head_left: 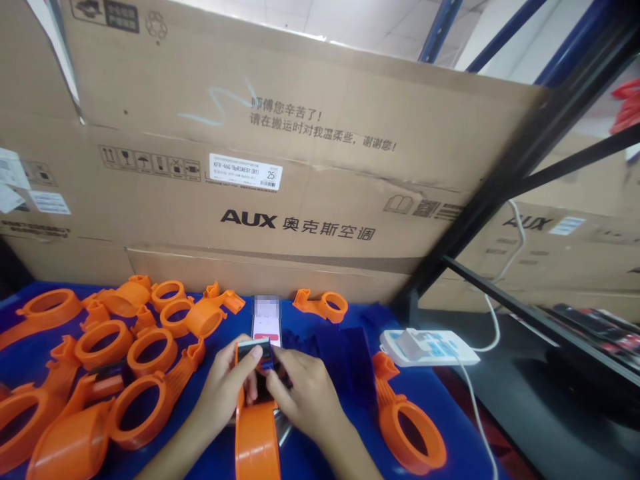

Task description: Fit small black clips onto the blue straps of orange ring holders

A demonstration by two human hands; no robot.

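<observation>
In the middle of the head view, my left hand (235, 377) is closed round the head of an orange tape dispenser (257, 440), thumb on top. A pale toothed edge shows along that head. My right hand (306, 383) is closed at the other side of the head, its thumb and fingers pinching near a small dark blue part (271, 359). My fingers hide how that part sits on the dispenser. The empty ring of the dispenser points down toward me. Just beyond my hands a phone (267, 323) with a lit screen lies on the blue tabletop.
Several orange tape dispensers (104, 345) crowd the left side. One dispenser (413, 433) lies right, another (323, 305) at the back. Dark blue parts (353, 357) lie right of my hands. A white power strip (430, 347) with cables sits by the rack frame. Cardboard (310, 200) walls the back.
</observation>
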